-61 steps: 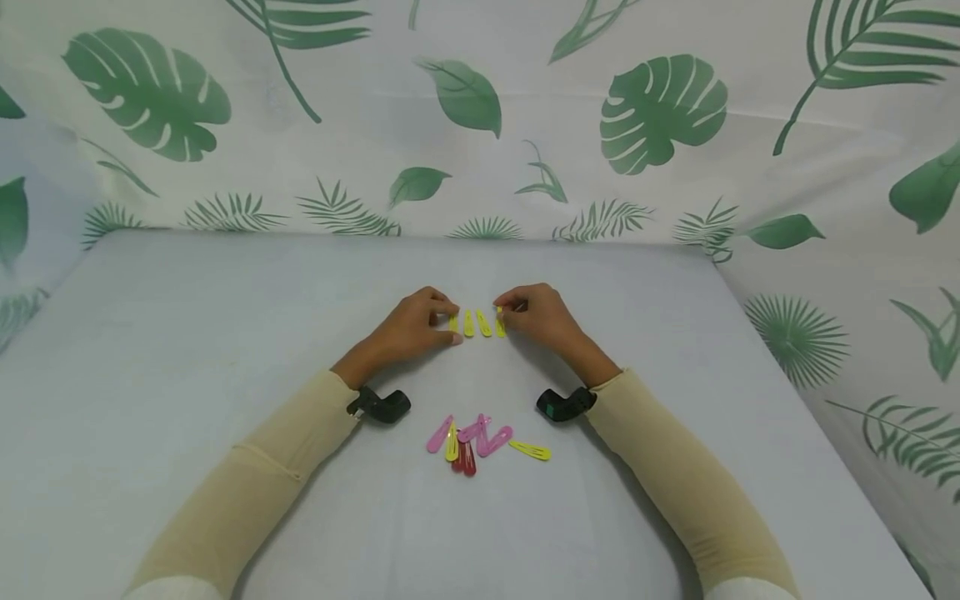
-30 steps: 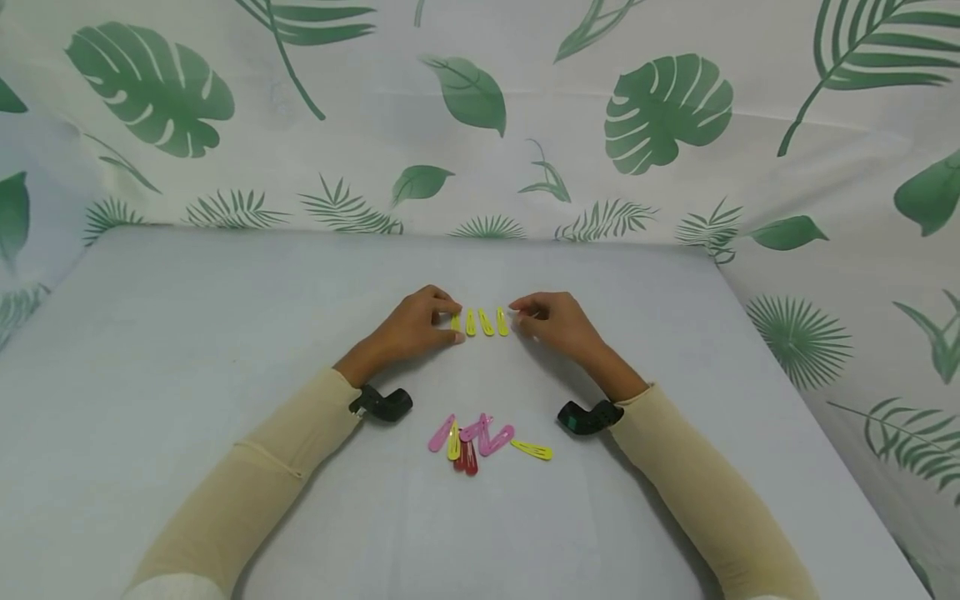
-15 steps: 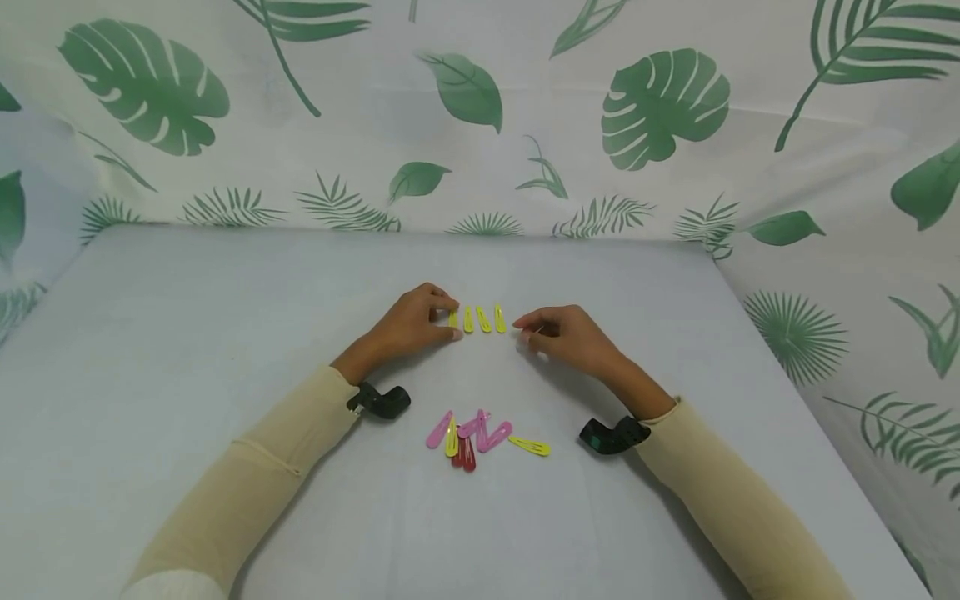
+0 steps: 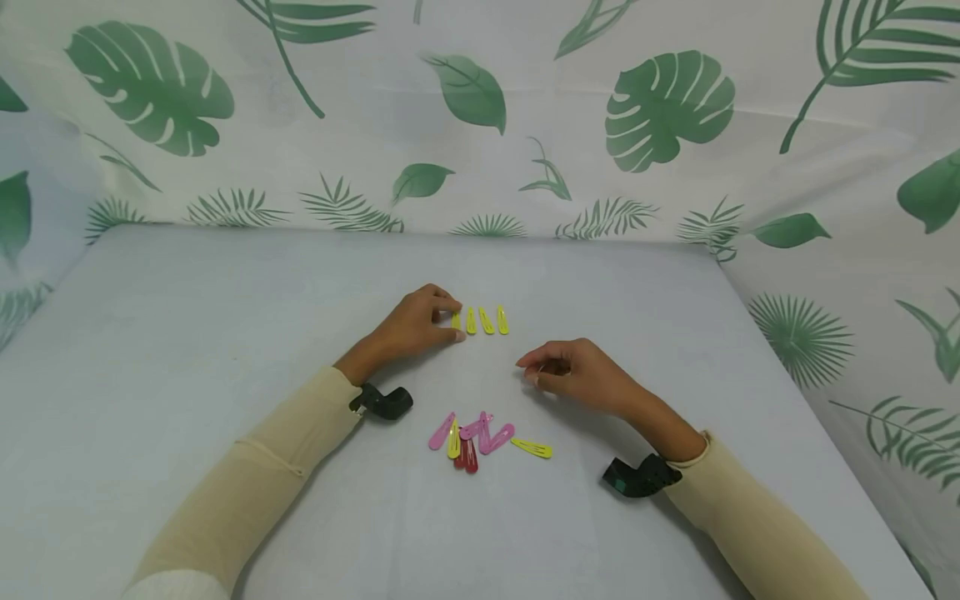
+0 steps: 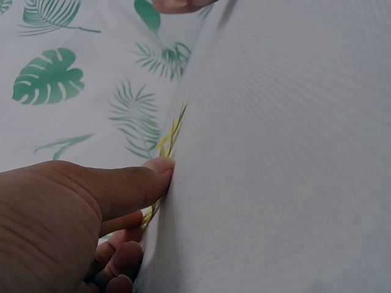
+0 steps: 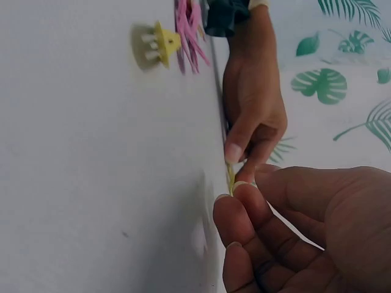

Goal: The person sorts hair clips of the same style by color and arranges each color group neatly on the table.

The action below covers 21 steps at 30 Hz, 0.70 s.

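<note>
My left hand (image 4: 416,321) holds the leftmost yellow snap hair clip (image 4: 456,320) flat on the table, thumb at its near end and a finger at its far end. To its right, three more yellow hair clips (image 4: 487,321) lie side by side in a row. Lower and further right, my right hand (image 4: 577,375) hovers near the table with loosely bent fingers and nothing between them. Nearer to me lies a loose group of pink hair clips (image 4: 441,432), red hair clips (image 4: 471,457) and a yellow hair clip (image 4: 453,439). Another yellow hair clip (image 4: 532,449) lies just right of them.
A white cloth covers the table (image 4: 300,500). Behind it hangs a pale curtain (image 4: 525,108) printed with green leaves. Each wrist carries a black camera mount (image 4: 386,402) that sits close over the table.
My right hand has let go of the rightmost yellow clip in the row and moved right and toward me. My left hand has stayed at the leftmost clip.
</note>
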Motion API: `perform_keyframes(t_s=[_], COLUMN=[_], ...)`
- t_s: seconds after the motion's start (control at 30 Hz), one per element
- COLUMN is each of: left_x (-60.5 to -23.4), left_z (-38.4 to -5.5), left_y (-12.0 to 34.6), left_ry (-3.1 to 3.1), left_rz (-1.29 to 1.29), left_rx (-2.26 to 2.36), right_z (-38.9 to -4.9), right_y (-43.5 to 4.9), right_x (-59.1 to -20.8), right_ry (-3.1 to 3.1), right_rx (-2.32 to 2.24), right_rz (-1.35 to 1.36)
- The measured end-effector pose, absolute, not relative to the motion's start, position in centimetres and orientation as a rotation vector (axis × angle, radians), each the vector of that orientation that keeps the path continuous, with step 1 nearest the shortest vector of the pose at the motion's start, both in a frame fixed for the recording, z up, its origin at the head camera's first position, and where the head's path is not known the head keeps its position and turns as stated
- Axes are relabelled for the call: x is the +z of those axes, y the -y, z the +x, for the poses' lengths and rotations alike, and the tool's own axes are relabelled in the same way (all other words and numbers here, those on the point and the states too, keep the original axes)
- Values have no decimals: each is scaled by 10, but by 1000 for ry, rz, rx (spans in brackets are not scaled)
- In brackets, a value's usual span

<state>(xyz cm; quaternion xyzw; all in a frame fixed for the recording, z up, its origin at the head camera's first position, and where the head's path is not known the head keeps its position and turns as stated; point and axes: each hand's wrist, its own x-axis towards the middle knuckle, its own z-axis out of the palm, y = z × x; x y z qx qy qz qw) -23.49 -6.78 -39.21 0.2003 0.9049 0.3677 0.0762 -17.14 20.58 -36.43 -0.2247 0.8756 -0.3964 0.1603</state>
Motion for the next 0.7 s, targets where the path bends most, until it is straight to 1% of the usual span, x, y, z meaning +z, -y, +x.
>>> perform_keyframes(t_s=[0.37,0.7], left_x=[-391,-392], left_z=[-234,-235], left_y=[68,68], left_ry=[-2702,-2710], left_rz=[589,599], left_rx=[1101,1100], right_z=[-143,-127], right_y=[-211,-206], right_x=[-361,-359], right_ry=[-2423,-2339], right_rx=[-1090,-1073], right_rz=[-768,-812])
